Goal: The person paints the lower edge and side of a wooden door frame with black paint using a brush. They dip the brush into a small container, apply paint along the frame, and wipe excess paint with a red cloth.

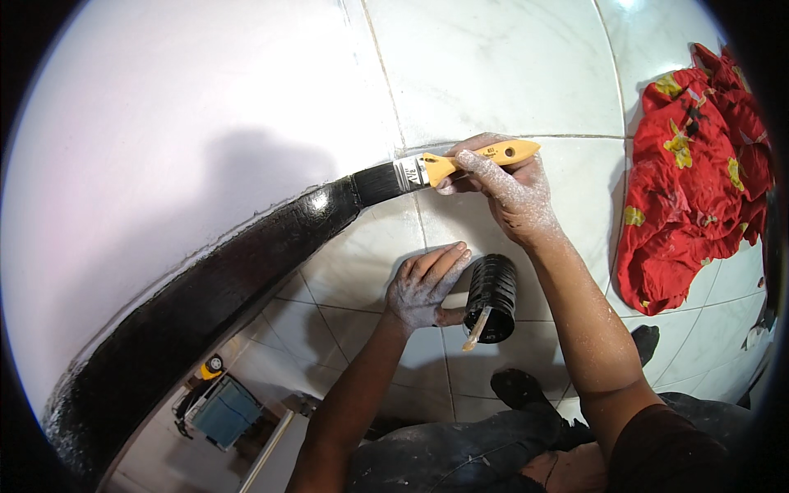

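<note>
My right hand (501,185) grips a yellow-handled paintbrush (444,168), its black bristles against the glossy black band (246,255) that runs along the bottom of the white wall (164,107). My left hand (423,283) lies open on the white tiles, fingers stretched out, just left of a black ribbed can (493,283). A pale, paint-marked stick (478,327) leans across the can's dark mouth.
A crumpled red cloth with yellow flowers (690,181) lies on the tiled floor (501,66) at the right. My legs and dark shoes (518,386) are below me. A blue-grey object (226,411) and a small yellow item (209,370) appear at the lower left.
</note>
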Available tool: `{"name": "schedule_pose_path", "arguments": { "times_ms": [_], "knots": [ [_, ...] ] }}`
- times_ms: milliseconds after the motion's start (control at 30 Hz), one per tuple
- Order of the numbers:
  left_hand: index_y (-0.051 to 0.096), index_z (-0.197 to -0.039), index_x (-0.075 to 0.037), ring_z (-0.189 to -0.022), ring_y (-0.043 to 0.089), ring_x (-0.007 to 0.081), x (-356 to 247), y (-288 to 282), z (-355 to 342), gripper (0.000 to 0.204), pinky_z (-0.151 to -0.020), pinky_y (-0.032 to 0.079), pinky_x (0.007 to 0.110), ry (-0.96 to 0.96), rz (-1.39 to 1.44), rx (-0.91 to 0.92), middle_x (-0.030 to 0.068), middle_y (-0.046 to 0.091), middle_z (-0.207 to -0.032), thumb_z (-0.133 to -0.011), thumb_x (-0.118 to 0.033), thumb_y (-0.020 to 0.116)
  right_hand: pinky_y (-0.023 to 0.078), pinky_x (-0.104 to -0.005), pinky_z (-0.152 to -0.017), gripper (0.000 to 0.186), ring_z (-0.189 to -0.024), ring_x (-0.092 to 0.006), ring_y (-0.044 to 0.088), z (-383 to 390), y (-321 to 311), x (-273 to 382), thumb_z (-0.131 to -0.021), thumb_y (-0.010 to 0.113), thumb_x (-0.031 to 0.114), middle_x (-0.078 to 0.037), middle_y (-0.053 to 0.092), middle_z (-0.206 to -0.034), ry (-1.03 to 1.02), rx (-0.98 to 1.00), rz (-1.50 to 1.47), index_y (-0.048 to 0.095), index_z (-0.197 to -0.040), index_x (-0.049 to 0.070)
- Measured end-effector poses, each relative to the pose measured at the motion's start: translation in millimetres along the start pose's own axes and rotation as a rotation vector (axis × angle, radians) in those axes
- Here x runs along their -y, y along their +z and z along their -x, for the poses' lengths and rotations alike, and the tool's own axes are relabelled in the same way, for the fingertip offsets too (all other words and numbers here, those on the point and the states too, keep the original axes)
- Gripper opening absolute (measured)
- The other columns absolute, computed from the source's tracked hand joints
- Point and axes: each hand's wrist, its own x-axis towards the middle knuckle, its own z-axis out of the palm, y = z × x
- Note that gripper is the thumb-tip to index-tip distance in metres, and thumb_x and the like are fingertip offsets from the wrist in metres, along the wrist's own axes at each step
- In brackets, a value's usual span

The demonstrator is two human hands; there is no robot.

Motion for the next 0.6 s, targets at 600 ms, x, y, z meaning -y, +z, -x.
{"name": "schedule_pose_path", "arguments": {
  "times_ms": [600],
  "knots": [
    [0.057, -0.155, -0.009, -0.14, 0.053, 0.0191, 1.5, 0.0, 2.8, 0.091, -0.11, 0.046, 0.039, -0.002, -0.033, 0.039, 0.0007, 0.055, -0.157, -0.089, -0.071, 0.066, 0.066, -0.0309, -0.084, 0.023, -0.092, -0.0195, 0.079, 2.8, -0.1, -0.8, -0.102, 0.078, 0.017, -0.016, 0.08, -0.101, -0.027, -0.01, -0.014, 0.076, -0.112, -0.003]
  ]
}}
